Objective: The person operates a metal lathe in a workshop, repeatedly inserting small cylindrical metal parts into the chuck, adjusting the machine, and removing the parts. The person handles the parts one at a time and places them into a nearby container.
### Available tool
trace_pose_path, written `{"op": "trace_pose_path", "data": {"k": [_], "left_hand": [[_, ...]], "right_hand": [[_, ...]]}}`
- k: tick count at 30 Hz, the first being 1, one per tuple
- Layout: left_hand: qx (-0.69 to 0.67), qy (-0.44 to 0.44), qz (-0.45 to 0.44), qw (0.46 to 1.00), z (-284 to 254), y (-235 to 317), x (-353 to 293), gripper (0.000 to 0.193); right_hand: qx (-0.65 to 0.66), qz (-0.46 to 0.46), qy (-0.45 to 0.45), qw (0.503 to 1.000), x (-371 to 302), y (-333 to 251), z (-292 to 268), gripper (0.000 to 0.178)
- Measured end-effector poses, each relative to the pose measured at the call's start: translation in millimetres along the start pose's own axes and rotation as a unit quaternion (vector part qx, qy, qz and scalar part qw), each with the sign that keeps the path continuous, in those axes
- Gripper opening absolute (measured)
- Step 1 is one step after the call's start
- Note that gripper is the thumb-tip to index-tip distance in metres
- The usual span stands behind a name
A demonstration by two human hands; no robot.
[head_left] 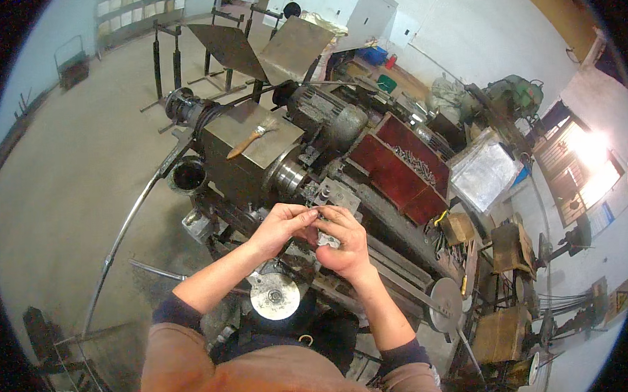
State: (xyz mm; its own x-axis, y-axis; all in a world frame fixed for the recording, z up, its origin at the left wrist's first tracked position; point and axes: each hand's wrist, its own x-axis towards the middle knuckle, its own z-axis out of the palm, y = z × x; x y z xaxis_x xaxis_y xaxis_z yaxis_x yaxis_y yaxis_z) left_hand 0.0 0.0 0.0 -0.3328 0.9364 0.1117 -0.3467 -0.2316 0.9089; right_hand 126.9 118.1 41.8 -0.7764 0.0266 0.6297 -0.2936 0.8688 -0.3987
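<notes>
Over the lathe's carriage, my left hand (282, 227) and my right hand (345, 242) meet at the fingertips. Both are closed in a pinch around something small and dark; what it is cannot be made out. Just beyond them sit the tool post (338, 197) and the shiny round spindle nose (286, 175) of the lathe. A paintbrush (250, 140) with a wooden handle lies on the headstock's flat top (273, 150), out of reach of both hands' fingers. Below my left forearm is a round metal handwheel (275, 296).
Behind the bed stands a dark red tray (376, 167) with many small metal parts. A motor (331, 118) sits beside the headstock. A long metal lever (129, 225) reaches out at the left. Hand tools (453, 253) and a round disc (445, 305) are at the right.
</notes>
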Motion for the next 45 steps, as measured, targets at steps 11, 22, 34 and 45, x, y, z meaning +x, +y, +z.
{"op": "trace_pose_path", "data": {"k": [11,22,34,45], "left_hand": [[0.509,0.005,0.072,0.858,-65.7,65.5,-32.8,0.032],[0.639,0.460,-0.021,0.616,-203.7,98.7,-245.9,0.026],[0.784,0.335,-0.259,0.454,-246.4,86.1,-247.4,0.015],[0.894,0.319,-0.120,0.292,-426.1,150.0,-251.2,0.002]], "right_hand": [[-0.076,0.053,-0.156,0.983,48.7,42.9,0.0,0.026],[-0.037,0.274,-0.252,0.927,74.1,124.7,47.7,0.027],[-0.146,0.305,-0.263,0.904,90.6,95.4,53.7,0.025],[-0.211,0.336,-0.239,0.886,90.9,98.2,62.5,0.027]]}}
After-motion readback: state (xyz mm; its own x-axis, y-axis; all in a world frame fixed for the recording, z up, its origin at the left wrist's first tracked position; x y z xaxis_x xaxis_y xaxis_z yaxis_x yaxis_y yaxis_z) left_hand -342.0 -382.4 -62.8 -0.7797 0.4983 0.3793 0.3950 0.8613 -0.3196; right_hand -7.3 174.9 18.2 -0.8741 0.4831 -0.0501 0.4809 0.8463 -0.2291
